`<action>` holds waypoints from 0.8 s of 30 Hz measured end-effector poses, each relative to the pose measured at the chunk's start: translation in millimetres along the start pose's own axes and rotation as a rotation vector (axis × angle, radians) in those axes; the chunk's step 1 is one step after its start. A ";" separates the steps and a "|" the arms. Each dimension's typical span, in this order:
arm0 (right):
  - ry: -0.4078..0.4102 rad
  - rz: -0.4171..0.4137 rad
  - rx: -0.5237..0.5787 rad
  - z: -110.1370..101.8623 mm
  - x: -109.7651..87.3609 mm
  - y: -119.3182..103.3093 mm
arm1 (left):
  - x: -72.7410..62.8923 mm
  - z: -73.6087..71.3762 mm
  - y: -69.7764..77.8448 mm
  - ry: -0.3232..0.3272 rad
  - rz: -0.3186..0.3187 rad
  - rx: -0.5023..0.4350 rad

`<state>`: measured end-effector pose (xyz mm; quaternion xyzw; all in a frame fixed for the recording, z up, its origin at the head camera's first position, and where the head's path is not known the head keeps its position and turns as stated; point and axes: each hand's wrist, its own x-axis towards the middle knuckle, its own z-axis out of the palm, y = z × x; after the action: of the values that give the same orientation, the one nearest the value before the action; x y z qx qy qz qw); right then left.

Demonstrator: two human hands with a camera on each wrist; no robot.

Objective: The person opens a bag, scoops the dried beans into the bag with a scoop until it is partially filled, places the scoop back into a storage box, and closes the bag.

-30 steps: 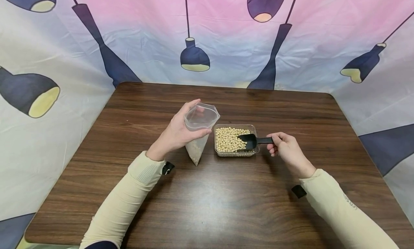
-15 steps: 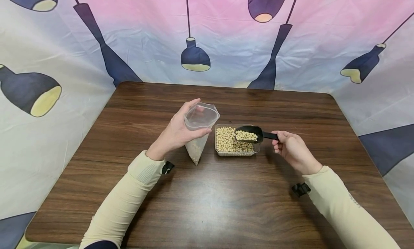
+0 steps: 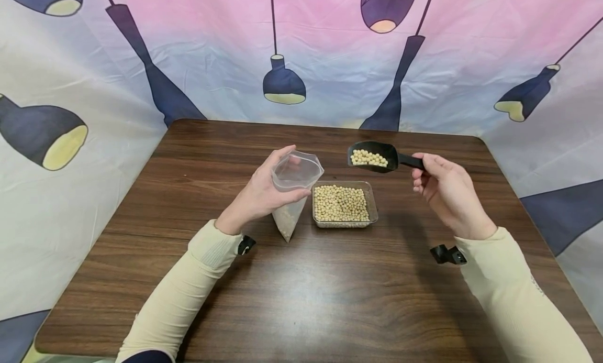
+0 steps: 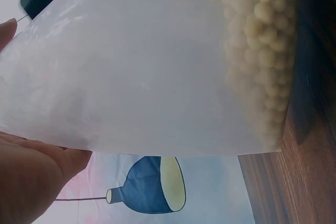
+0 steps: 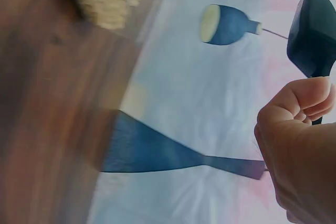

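Note:
My left hand (image 3: 266,191) holds a translucent plastic bag (image 3: 289,216) by its mouth, thumb and fingers spreading the opening wide. Round, pale yellow soybeans (image 4: 265,40) fill the bag's lower part in the left wrist view. In the head view my right hand (image 3: 449,193) grips the handle of a black scoop (image 3: 374,156), raised above and behind the container. A heap of soybeans lies in the scoop. Below it, a clear rectangular container (image 3: 373,208) of soybeans stands on the table, just right of the bag. The right wrist view shows the scoop's black underside (image 5: 312,38).
The dark wood-grain table (image 3: 311,295) extends around the container on all sides. Behind it hangs a cloth backdrop (image 3: 226,54) printed with lamps. A black strap device (image 3: 447,254) sits at the right wrist, another (image 3: 246,244) at the left.
My right hand has brought the scoop up out of the container, loaded with soybeans, and moved it up and away to the right. The left hand and bag have barely shifted.

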<state>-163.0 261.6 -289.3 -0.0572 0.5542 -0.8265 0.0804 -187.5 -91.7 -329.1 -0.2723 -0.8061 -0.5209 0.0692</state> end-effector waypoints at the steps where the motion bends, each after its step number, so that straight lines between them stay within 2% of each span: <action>1: 0.001 -0.020 -0.004 3.0 0.8 -2.8 | 0.2 0.5 -0.4 -0.001 0.004 -0.001; 9: -0.021 -0.106 -0.030 25.3 8.7 -15.3 | 0.8 2.7 -1.5 -0.007 0.021 0.006; 18: -0.039 -0.115 -0.050 45.9 13.3 -22.2 | 0.5 2.1 -1.7 -0.014 0.013 0.014; 24: -0.038 -0.154 -0.078 54.2 15.6 -25.3 | 1.3 2.7 -2.3 -0.013 0.007 0.003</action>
<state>-170.1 218.8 -245.2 -0.1185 0.5784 -0.8067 0.0246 -189.2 -89.6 -331.6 -0.2785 -0.8064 -0.5175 0.0663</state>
